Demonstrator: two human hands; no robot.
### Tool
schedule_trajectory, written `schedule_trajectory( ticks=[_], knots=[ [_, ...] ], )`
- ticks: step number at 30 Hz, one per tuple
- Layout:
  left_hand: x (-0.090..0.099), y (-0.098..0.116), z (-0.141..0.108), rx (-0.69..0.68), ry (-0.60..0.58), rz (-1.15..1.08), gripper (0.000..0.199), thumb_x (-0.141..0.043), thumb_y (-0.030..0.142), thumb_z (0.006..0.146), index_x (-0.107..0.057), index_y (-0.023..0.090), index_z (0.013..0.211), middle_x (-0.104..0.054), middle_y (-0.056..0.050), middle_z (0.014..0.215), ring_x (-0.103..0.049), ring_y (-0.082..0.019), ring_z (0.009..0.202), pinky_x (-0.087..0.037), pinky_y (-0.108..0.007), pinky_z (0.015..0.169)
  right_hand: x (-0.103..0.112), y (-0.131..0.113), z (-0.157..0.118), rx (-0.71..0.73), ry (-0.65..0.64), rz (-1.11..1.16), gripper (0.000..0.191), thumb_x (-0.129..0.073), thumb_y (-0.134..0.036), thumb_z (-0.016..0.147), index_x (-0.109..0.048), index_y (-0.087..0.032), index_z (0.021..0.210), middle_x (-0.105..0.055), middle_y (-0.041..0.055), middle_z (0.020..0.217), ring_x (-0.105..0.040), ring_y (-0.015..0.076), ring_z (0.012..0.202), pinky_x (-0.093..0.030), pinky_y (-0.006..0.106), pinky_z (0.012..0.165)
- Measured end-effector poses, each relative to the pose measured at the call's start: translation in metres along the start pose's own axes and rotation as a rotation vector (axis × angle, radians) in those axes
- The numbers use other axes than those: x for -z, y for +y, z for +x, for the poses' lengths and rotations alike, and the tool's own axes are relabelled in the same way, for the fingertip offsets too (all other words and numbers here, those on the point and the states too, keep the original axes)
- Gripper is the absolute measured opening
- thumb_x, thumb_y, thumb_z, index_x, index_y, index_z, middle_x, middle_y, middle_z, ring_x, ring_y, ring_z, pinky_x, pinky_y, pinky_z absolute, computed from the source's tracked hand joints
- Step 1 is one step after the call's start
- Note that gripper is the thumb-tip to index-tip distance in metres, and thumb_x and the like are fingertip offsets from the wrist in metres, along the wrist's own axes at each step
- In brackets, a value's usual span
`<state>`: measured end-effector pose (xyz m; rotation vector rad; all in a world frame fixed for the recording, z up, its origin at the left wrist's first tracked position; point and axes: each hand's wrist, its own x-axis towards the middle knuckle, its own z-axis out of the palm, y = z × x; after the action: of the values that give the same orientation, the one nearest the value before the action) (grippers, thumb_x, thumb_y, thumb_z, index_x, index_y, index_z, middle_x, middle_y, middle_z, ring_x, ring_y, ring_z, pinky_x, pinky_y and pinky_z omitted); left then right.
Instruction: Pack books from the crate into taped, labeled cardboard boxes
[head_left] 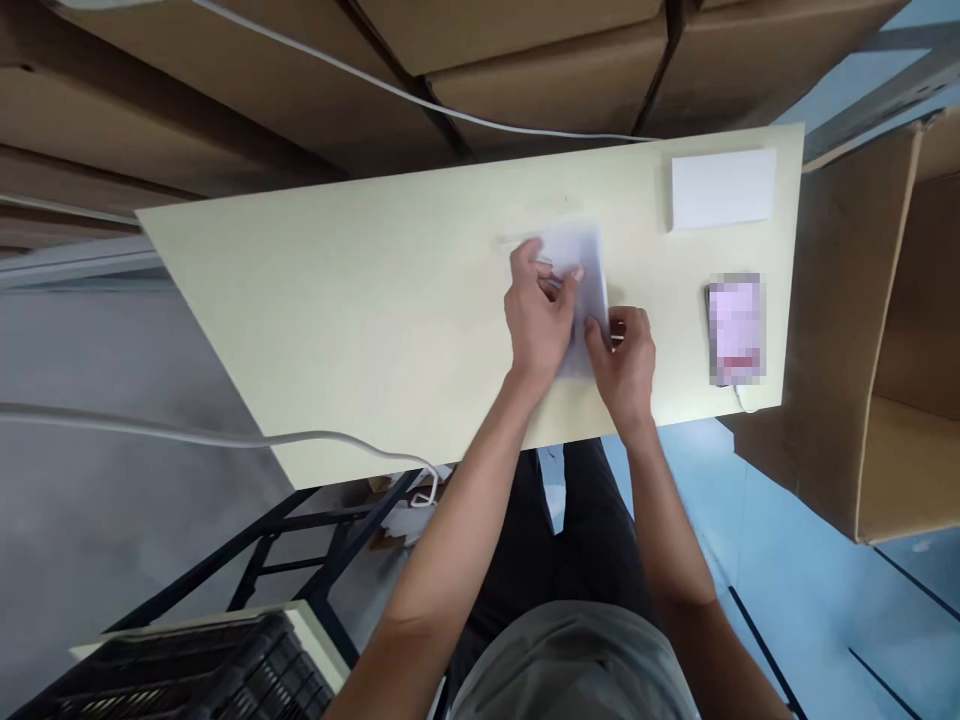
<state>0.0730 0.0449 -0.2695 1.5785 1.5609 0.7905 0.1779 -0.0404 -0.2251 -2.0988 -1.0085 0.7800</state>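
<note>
From my remote seat, I watch the right hand (624, 362) pinch a pale, flat packet (591, 295) nearer the counter's (360, 320) right edge than its left; the left hand (538, 325) overlaps it, fingers curled, grip unclear. Probably light, slippery, bendable: best held by its long sides.

A storeroom or small workshop, by the look of it — could be a warehouse corner; nothing readable settles which. Brown cardboard boxes (555, 85) sit packed side by side along the far edge of a plain, pale worktable (360, 290). To the right, a large open carton (832, 320) stands beside the table end. Lower left: a black plastic crate (262, 670) near dark metal framing (330, 565). Bare grey floor (135, 370) on one side, blue floor (697, 500) on the other. White cable (300, 438) strung loosely across — working space, hardly domestic.
</note>
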Motion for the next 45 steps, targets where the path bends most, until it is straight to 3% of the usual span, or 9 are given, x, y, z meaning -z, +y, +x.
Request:
schedule_trajectory(
  ticks=[4,11,14,19,23,26,34,39,45],
  knots=[
    [0.027,0.02,-0.009,-0.1,0.041,-0.006,0.042,-0.074,0.048,0.11,-0.069,0.029,0.148,-0.069,-0.013,0.139,-0.073,-0.028,0.12,-0.065,-0.042,0.097,0.0,-0.027,-0.022,0.092,0.049,-0.034,0.009,-0.068,-0.031,0.106,-0.06,-0.027,0.105,-0.065,0.003,0.108,-0.068,0.0177,0.091,-0.063,0.033,0.072],
    [0.121,0.051,-0.029,0.03,-0.039,-0.084,0.024,-0.076,0.044,0.107,-0.08,0.024,0.119,-0.083,-0.003,0.107,-0.08,-0.019,0.089,-0.064,-0.03,0.077,-0.028,-0.091,-0.077,0.318,0.043,-0.133,0.013,-0.066,-0.023,0.105,-0.07,-0.029,0.116,-0.072,0.0047,0.117,-0.076,0.0197,0.099,-0.071,0.037,0.08],
    [0.162,0.018,-0.024,0.152,-0.054,-0.233,0.025,-0.071,0.045,0.109,-0.081,0.022,0.112,-0.083,-0.003,0.094,-0.08,-0.02,0.09,-0.063,-0.029,0.078,-0.04,-0.098,-0.082,0.381,-0.109,-0.051,0.014,-0.07,-0.031,0.108,-0.076,-0.028,0.121,-0.077,0.0082,0.124,-0.078,0.0252,0.117,-0.072,0.046,0.097],
    [0.23,-0.06,-0.023,0.278,-0.124,-0.621,0.046,-0.077,0.064,0.102,-0.079,0.021,0.12,-0.085,-0.01,0.105,-0.081,-0.028,0.1,-0.067,-0.037,0.079,-0.07,-0.088,-0.073,0.099,-0.044,0.02,0.047,-0.078,-0.057,0.104,-0.076,-0.026,0.14,-0.076,0.015,0.139,-0.077,0.0323,0.127,-0.07,0.055,0.103],
    [0.286,-0.108,-0.03,0.365,-0.102,-0.72,0.052,-0.08,0.068,0.099,-0.076,0.025,0.128,-0.084,-0.008,0.104,-0.081,-0.03,0.098,-0.067,-0.039,0.076,-0.123,-0.108,-0.087,-0.038,-0.387,0.314,0.052,-0.076,-0.057,0.105,-0.072,-0.027,0.148,-0.082,0.0132,0.139,-0.081,0.0306,0.124,-0.07,0.051,0.104],
    [0.313,-0.141,-0.026,0.399,-0.021,-0.688,0.047,-0.078,0.066,0.101,-0.073,0.026,0.126,-0.084,-0.008,0.106,-0.081,-0.029,0.102,-0.067,-0.04,0.081,-0.177,-0.132,-0.1,0.002,-0.453,0.388,0.042,-0.076,-0.048,0.104,-0.073,-0.027,0.141,-0.085,0.0103,0.132,-0.083,0.0275,0.118,-0.07,0.047,0.103],
    [0.306,-0.194,0.017,0.18,0.296,-0.217,0.042,-0.056,0.06,0.116,-0.067,0.023,0.134,-0.075,-0.014,0.128,-0.072,-0.03,0.123,-0.058,-0.046,0.111,-0.281,-0.155,-0.107,0.216,-0.089,0.03,0.052,-0.06,-0.041,0.109,-0.06,-0.024,0.159,-0.079,0.0128,0.13,-0.078,0.0245,0.109,-0.069,0.04,0.089],
    [0.287,-0.188,0.024,0.173,0.403,0.003,0.047,-0.048,0.055,0.118,-0.07,0.021,0.142,-0.069,-0.02,0.135,-0.064,-0.037,0.137,-0.047,-0.054,0.123,-0.308,-0.144,-0.11,0.38,0.161,-0.163,0.061,-0.053,-0.041,0.112,-0.052,-0.023,0.17,-0.064,0.0205,0.142,-0.068,0.0326,0.129,-0.065,0.056,0.103],
    [0.281,-0.184,0.023,0.2,0.435,-0.104,0.051,-0.051,0.06,0.116,-0.071,0.023,0.144,-0.066,-0.021,0.14,-0.059,-0.038,0.143,-0.05,-0.049,0.117,-0.319,-0.142,-0.106,0.386,0.125,-0.165,0.06,-0.045,-0.038,0.113,-0.054,-0.02,0.169,-0.05,0.0265,0.17,-0.041,0.0408,0.167,-0.038,0.076,0.132]
  ],
)
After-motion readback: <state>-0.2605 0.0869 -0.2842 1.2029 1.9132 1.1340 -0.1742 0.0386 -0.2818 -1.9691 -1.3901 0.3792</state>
